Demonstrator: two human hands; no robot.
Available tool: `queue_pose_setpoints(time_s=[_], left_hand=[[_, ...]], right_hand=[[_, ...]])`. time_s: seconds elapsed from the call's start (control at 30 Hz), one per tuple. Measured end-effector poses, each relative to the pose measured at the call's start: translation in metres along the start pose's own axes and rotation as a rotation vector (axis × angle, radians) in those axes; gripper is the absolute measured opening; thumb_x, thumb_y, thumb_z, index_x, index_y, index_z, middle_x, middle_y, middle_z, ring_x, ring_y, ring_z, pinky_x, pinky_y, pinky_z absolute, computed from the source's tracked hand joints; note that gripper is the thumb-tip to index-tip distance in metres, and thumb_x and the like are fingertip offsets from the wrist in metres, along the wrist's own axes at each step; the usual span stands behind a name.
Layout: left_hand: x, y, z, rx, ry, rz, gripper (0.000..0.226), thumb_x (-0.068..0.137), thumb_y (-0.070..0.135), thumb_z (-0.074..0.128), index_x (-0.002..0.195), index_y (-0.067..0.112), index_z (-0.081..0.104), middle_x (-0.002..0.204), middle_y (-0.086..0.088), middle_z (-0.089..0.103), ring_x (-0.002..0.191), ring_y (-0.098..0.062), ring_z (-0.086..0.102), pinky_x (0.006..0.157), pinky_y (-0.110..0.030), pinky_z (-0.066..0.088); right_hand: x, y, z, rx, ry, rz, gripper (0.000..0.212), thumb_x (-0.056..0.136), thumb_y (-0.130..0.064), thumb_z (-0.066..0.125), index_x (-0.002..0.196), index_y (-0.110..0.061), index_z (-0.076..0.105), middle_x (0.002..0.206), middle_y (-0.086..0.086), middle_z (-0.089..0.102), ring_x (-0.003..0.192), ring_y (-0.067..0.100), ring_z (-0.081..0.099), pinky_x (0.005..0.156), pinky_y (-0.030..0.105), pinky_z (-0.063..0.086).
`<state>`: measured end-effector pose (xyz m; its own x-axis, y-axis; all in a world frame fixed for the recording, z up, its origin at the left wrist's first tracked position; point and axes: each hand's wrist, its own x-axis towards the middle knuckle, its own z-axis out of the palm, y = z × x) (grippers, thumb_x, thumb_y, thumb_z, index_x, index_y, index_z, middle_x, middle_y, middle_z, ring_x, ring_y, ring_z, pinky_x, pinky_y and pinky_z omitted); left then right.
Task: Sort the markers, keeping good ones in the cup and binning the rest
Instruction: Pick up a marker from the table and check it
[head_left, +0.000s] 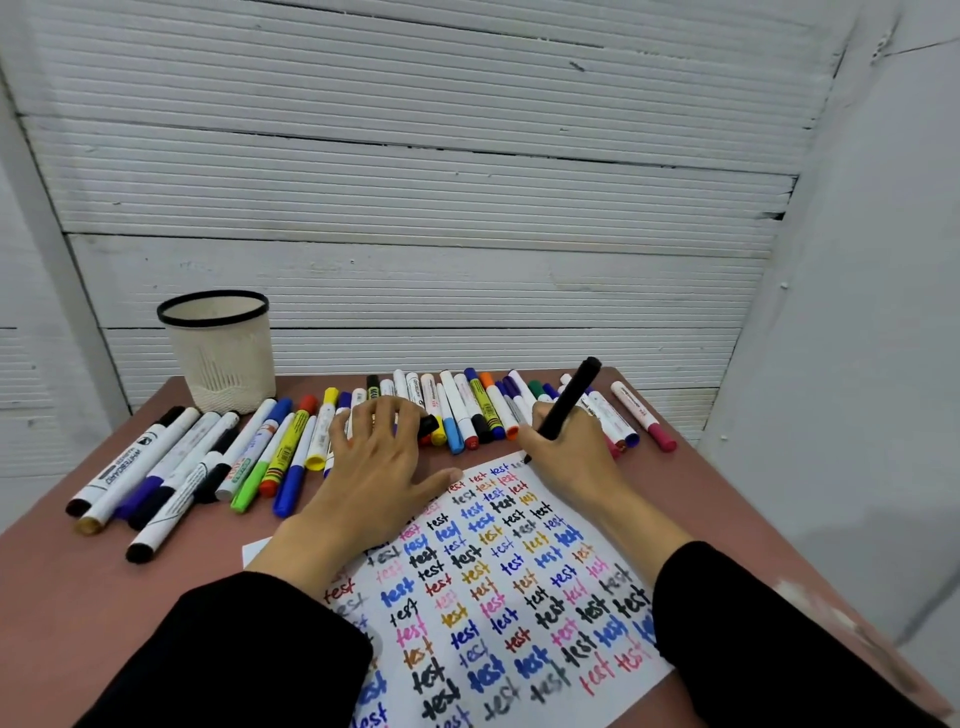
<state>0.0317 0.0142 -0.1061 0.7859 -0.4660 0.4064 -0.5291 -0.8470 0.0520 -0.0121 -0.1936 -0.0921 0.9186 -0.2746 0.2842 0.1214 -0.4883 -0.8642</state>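
Lying in a loose row across the far side of a reddish worktop (78, 597) are many coloured markers (291, 447), beside an off-white mesh cup (221, 353) with a black rim. The right hand (571, 457) has its fingers wrapped round a black marker (569, 397), tip on a white paper (498, 587) covered with the word "test". The left hand (374, 467) lies flat, fingers spread, on paper and markers.
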Motion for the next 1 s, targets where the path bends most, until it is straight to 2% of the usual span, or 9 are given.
queue_pose_setpoints(time_s=[0.1, 0.17, 0.27, 0.37, 0.47, 0.57, 0.77, 0.87, 1.0], left_hand=[[0.0, -0.001, 0.001, 0.01, 0.004, 0.0, 0.088, 0.07, 0.081, 0.006, 0.13, 0.021, 0.032, 0.134, -0.002, 0.031, 0.13, -0.025, 0.022, 0.112, -0.048, 0.013], [0.0, 0.0, 0.001, 0.014, 0.012, 0.005, 0.087, 0.071, 0.081, 0.007, 0.128, 0.021, 0.033, 0.132, -0.002, 0.032, 0.128, -0.025, 0.023, 0.111, -0.048, 0.015], [0.0, 0.0, 0.001, 0.018, 0.025, 0.016, 0.084, 0.073, 0.08, 0.007, 0.125, 0.021, 0.035, 0.129, -0.002, 0.034, 0.125, -0.024, 0.025, 0.109, -0.047, 0.016], [0.0, 0.0, 0.001, 0.035, 0.016, 0.006, 0.086, 0.072, 0.08, 0.004, 0.127, 0.021, 0.033, 0.131, -0.001, 0.032, 0.127, -0.023, 0.023, 0.11, -0.045, 0.015], [0.001, 0.001, 0.001, 0.06, 0.009, 0.005, 0.089, 0.071, 0.079, 0.002, 0.13, 0.02, 0.031, 0.133, -0.002, 0.031, 0.128, -0.023, 0.022, 0.111, -0.044, 0.014], [0.002, 0.002, 0.002, 0.021, 0.03, 0.019, 0.088, 0.073, 0.079, 0.008, 0.13, 0.017, 0.036, 0.132, -0.005, 0.036, 0.127, -0.025, 0.024, 0.11, -0.047, 0.016], [0.0, 0.001, 0.002, -0.002, 0.023, 0.011, 0.09, 0.074, 0.079, 0.01, 0.132, 0.015, 0.039, 0.134, -0.008, 0.038, 0.129, -0.028, 0.026, 0.11, -0.048, 0.016], [0.0, 0.0, 0.003, -0.003, 0.005, 0.016, 0.088, 0.074, 0.078, 0.009, 0.13, 0.017, 0.037, 0.134, -0.006, 0.037, 0.129, -0.027, 0.026, 0.11, -0.048, 0.016], [0.0, 0.0, 0.004, -0.047, 0.039, 0.032, 0.078, 0.08, 0.076, 0.009, 0.123, 0.018, 0.041, 0.127, -0.006, 0.04, 0.124, -0.026, 0.028, 0.107, -0.049, 0.019]], right_hand=[[-0.001, 0.0, 0.003, 0.015, 0.049, -0.015, 0.04, 0.091, -0.009, 0.059, 0.06, -0.013, 0.034, 0.051, -0.007, 0.034, 0.044, 0.005, 0.031, 0.046, 0.014, 0.031], [-0.002, -0.003, -0.002, 0.061, 0.155, -0.054, 0.035, 0.093, -0.02, 0.062, 0.065, -0.004, 0.047, 0.054, -0.003, 0.046, 0.049, 0.008, 0.042, 0.052, 0.016, 0.037], [0.007, -0.003, -0.019, 0.079, 0.127, -0.138, 0.018, 0.094, -0.028, 0.062, 0.082, -0.015, 0.066, 0.07, -0.005, 0.063, 0.069, 0.01, 0.058, 0.063, 0.019, 0.043], [0.026, 0.011, -0.049, -0.343, 0.166, -0.149, 0.01, 0.096, -0.027, 0.051, 0.089, -0.021, 0.057, 0.081, -0.001, 0.065, 0.077, 0.024, 0.062, 0.065, 0.036, 0.05], [0.032, 0.032, -0.082, -0.568, 0.345, 0.005, 0.012, 0.095, -0.013, 0.049, 0.083, -0.016, 0.047, 0.082, 0.008, 0.063, 0.077, 0.033, 0.056, 0.064, 0.036, 0.044], [0.028, 0.039, -0.086, -0.605, 0.264, 0.178, 0.014, 0.088, -0.002, 0.043, 0.087, -0.015, 0.046, 0.084, 0.013, 0.058, 0.072, 0.031, 0.049, 0.062, 0.034, 0.037], [0.029, 0.033, -0.074, -0.476, 0.204, 0.132, 0.017, 0.087, 0.003, 0.039, 0.089, -0.012, 0.046, 0.075, 0.005, 0.05, 0.066, 0.022, 0.046, 0.057, 0.034, 0.033], [0.028, 0.036, -0.073, -0.354, 0.155, 0.111, 0.007, 0.094, -0.008, 0.046, 0.089, -0.011, 0.05, 0.08, 0.009, 0.057, 0.069, 0.023, 0.05, 0.058, 0.033, 0.038], [0.027, 0.036, -0.072, -0.299, 0.141, 0.088, 0.021, 0.097, -0.033, 0.053, 0.088, -0.015, 0.048, 0.077, 0.004, 0.058, 0.069, 0.018, 0.051, 0.065, 0.034, 0.042]])
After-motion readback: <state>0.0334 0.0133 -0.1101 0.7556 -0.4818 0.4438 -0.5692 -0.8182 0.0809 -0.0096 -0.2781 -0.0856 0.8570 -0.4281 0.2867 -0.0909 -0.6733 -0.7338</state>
